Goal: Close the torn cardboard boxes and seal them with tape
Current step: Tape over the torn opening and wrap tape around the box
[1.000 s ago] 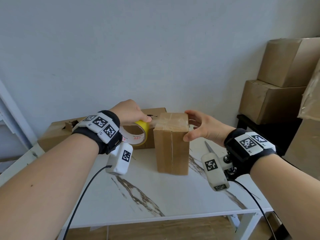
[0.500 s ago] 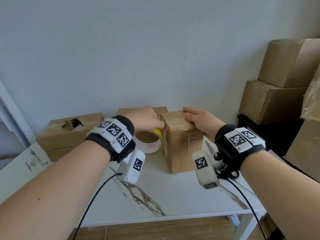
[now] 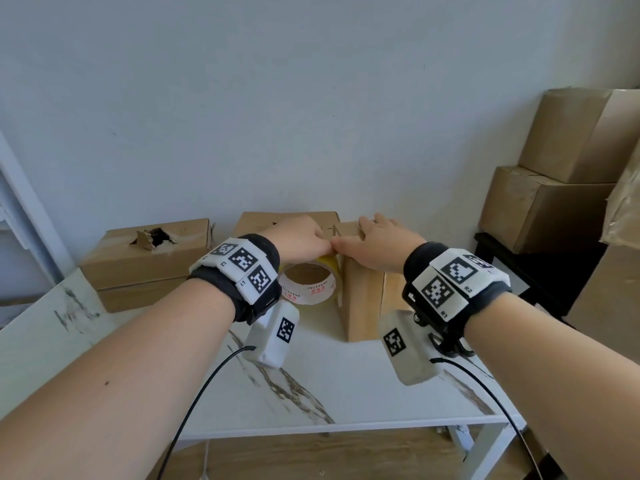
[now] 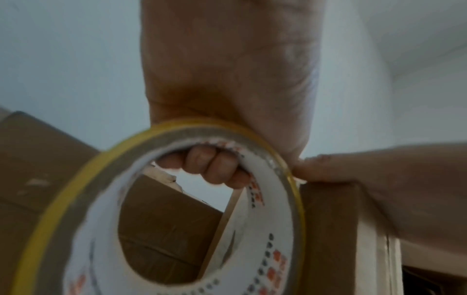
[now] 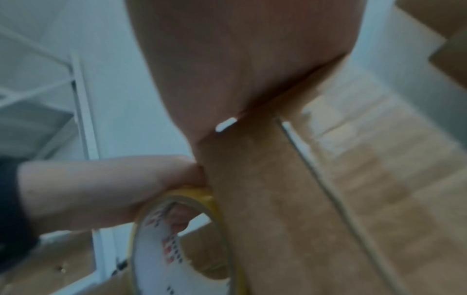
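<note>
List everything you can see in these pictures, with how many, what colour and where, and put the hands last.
Upright box: one, brown cardboard, standing mid-table.
Torn box: one, brown, ragged hole in its top, back left of the table.
Back box: one, brown, by the wall behind the left hand.
Tape roll: one, white core with red print, yellow edge, against the upright box's left side.
Table: one, white marbled.
Stacked boxes: at least two, brown, right of the table.
Left hand: one, fingers curled through the tape roll.
Right hand: one, flat on the upright box's top.
</note>
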